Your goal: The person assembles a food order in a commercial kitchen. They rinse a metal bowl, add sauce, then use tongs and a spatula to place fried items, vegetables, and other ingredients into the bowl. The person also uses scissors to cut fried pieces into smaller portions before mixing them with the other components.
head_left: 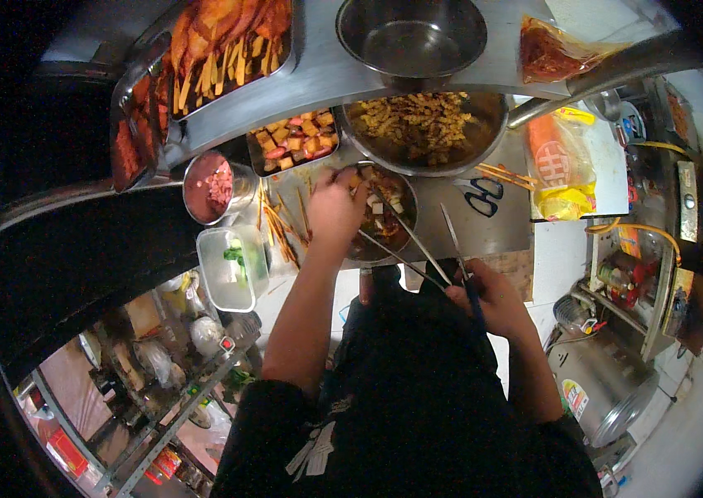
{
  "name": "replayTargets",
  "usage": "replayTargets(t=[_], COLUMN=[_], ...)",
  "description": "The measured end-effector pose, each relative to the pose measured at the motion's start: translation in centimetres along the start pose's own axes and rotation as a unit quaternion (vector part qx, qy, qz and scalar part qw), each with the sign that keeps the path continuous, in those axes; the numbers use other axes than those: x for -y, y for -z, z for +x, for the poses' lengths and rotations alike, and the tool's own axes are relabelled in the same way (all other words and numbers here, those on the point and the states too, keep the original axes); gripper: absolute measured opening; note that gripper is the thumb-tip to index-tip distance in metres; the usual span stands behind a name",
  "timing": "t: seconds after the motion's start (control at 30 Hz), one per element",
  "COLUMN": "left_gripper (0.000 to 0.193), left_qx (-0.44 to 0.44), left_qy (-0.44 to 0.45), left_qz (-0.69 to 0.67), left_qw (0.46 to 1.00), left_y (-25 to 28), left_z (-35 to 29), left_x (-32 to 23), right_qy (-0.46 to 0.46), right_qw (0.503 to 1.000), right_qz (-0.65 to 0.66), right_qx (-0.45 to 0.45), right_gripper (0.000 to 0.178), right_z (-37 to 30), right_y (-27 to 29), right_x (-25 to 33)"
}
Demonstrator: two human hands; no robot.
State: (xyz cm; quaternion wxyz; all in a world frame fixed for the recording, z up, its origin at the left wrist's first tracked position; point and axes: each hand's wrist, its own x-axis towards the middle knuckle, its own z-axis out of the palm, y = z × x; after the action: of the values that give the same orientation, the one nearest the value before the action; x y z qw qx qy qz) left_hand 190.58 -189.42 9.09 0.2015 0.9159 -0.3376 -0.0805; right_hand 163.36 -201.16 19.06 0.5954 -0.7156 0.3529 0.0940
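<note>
My left hand point(338, 207) reaches over the left side of a metal bowl point(410, 236) of mixed food pieces in sauce. Its fingers are curled in; what they hold, if anything, is hidden. In my right hand point(494, 300), near the counter's front edge, are metal tongs point(418, 242) and what looks like a narrow knife point(452, 236) with a dark handle. The tongs' arms are spread, their tips in the bowl among the food point(383, 207). The knife's blade points away from me, to the right of the bowl.
Behind the bowl stand a large basin point(497, 137) of skewered food and a tray point(262, 173) of cubes. Left are a pink-filled pot point(193, 199), a clear tub point(210, 286) and loose sticks point(278, 228). Black-handled scissors point(484, 197) lie right. A raised shelf point(310, 75) holds trays and a pot.
</note>
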Motion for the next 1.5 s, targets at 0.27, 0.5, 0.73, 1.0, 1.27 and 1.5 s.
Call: replayTargets(t=[0.27,0.5,0.73,1.0,1.27,1.5], left_gripper=[0.031,0.018,0.005,0.007,0.019,0.023], left_qx=[0.109,0.013,0.093,0.050,0.039,0.101], left_qy=[-0.005,-0.014,0.170,0.168,0.147,0.170], left_qz=[0.135,-0.095,-0.666,-0.728,-0.727,-0.749], left_qw=[0.985,0.995,0.720,0.662,0.670,0.632], left_y=[-2.1,-0.2,5.7,7.6,7.2,6.3], left_z=[3.6,1.8,-5.2,-9.3,-9.9,-9.7], left_x=[-1.7,-0.5,-0.6,-1.9,-1.2,-1.6], right_qy=[-0.036,-0.037,0.056,0.170,0.188,0.179], right_qw=[0.999,0.999,0.993,0.979,0.978,0.979], right_qz=[-0.006,-0.010,0.039,0.026,-0.094,-0.103], right_qx=[0.015,0.016,0.092,0.114,0.003,0.007], right_gripper=[0.048,0.052,0.057,0.054,0.047,0.047], right_z=[-0.5,0.1,1.6,2.3,2.5,2.6], right_y=[0.0,-0.2,-1.9,-5.1,-6.8,-7.1], right_x=[-0.2,-0.6,1.4,4.2,3.8,3.1])
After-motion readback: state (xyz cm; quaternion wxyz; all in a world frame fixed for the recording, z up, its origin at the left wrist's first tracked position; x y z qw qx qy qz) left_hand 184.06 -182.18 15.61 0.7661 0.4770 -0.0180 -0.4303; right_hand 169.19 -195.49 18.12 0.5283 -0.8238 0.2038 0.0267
